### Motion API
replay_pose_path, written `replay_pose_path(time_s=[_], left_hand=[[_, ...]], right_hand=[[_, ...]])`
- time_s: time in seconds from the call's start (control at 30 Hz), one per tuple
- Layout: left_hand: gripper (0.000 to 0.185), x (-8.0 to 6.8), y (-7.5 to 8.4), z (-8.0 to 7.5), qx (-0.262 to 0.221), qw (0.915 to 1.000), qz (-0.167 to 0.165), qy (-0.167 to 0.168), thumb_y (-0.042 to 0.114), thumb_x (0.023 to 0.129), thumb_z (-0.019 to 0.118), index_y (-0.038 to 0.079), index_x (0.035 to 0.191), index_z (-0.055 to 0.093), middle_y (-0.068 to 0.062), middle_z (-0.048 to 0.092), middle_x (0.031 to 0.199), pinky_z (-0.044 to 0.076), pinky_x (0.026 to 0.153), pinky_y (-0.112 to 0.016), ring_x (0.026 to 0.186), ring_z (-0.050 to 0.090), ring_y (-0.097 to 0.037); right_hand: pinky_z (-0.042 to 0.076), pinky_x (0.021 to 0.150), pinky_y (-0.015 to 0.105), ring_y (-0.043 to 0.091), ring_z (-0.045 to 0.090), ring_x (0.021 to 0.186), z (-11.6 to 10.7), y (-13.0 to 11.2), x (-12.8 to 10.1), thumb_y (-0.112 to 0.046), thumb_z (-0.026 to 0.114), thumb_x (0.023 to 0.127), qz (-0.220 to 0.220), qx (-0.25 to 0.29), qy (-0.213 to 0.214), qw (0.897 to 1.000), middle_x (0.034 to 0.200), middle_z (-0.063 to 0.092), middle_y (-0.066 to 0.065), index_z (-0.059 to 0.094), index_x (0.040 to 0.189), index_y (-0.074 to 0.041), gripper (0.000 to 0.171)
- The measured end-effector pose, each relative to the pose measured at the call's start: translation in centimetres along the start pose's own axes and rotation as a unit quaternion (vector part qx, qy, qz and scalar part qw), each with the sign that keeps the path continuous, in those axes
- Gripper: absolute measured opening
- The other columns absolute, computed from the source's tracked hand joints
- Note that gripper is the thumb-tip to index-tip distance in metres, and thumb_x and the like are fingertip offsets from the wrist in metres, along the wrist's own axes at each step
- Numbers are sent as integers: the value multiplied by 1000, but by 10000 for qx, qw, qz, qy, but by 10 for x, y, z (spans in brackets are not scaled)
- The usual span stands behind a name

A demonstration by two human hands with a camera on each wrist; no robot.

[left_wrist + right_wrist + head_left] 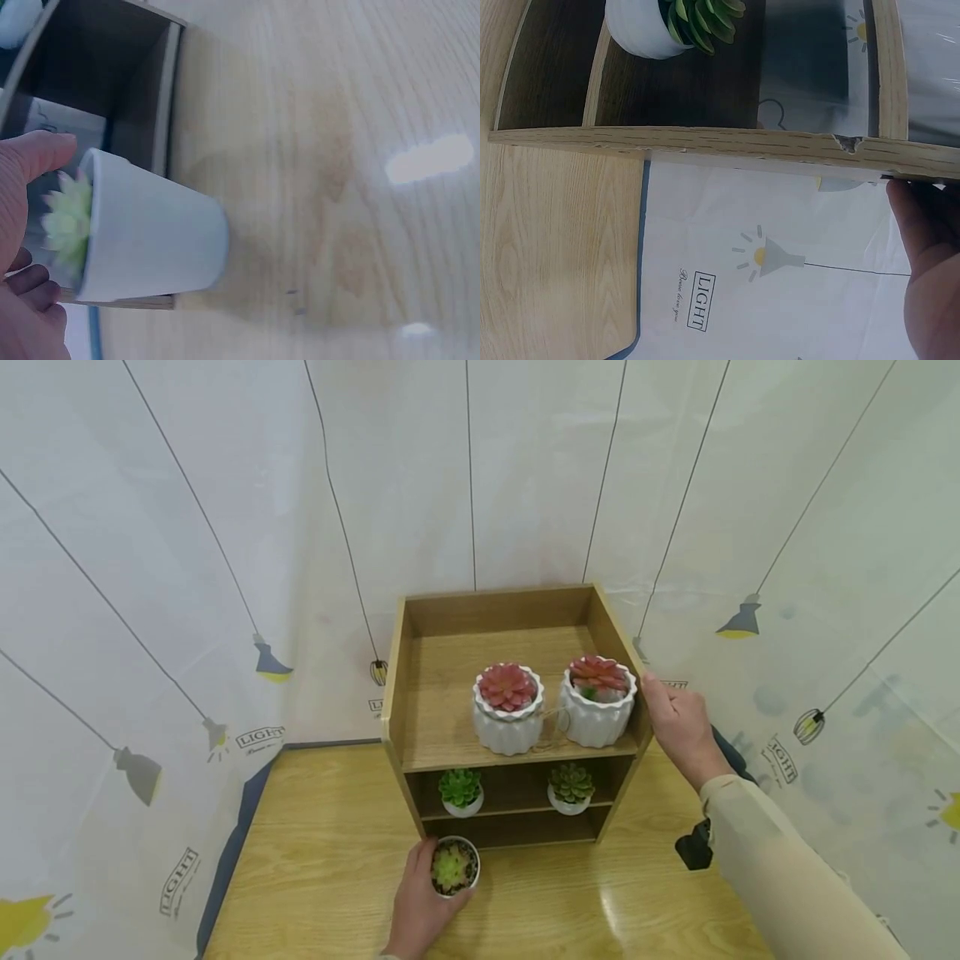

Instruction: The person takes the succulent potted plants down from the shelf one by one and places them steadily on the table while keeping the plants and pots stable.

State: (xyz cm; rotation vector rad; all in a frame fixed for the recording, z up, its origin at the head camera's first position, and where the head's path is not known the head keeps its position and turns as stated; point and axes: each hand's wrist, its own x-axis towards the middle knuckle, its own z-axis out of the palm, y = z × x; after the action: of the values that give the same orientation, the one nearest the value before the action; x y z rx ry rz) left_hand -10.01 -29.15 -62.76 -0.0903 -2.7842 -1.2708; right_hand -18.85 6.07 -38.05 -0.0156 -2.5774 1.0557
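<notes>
My left hand (422, 897) holds a small white pot with a pale green succulent (453, 867) at the shelf's lower front left. In the left wrist view the pot (154, 229) is between the thumb and fingers, its open top towards the palm. My right hand (682, 727) rests against the outer right side of the wooden shelf (442, 672); in the right wrist view its fingers (915, 225) touch the side panel. Two ribbed white pots with red succulents (508, 727) (597, 718) stand on the top. Two small green succulents (461, 789) (572, 787) sit on the level below.
The shelf stands on a wood-grain table (315, 827) against a white lamp-patterned sheet (525, 468). A small black object (694, 846) lies by the right forearm. Below the green succulents is a bottom compartment (525, 831).
</notes>
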Motion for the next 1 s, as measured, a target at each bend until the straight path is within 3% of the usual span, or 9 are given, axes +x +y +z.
replay_pose_path(time_s=[0.37,0.5,0.67,1.0], left_hand=[[78,-6,30,-27,-375,9983,434,54,23,79,90,2,145,52,-16,54,143,56,96,-53,124,60,-37],[76,-3,48,-41,-426,9958,805,121,23,82,88,6,147,53,-12,54,145,56,96,-52,126,60,-33],[76,1,71,-59,-440,9886,1401,342,23,81,89,4,146,54,-10,55,145,55,98,-50,131,58,-31],[73,21,107,-92,-566,9717,2164,757,22,85,86,4,148,52,-10,54,147,53,102,-50,133,56,-29]], right_hand=[[27,50,28,13,32,51,0,1,0,-36,38,111,-47,47,14,10000,54,34,-5,39,56,-12,60],[26,49,28,13,30,51,0,1,0,-36,38,111,-63,50,18,10000,53,33,-5,38,56,-12,60],[28,49,28,14,34,52,-1,1,-2,-38,37,112,38,99,-88,9999,54,34,-4,38,58,-12,60],[29,48,29,15,34,51,-2,0,-2,-39,37,112,22,129,-87,9999,52,35,-4,39,57,-11,61]])
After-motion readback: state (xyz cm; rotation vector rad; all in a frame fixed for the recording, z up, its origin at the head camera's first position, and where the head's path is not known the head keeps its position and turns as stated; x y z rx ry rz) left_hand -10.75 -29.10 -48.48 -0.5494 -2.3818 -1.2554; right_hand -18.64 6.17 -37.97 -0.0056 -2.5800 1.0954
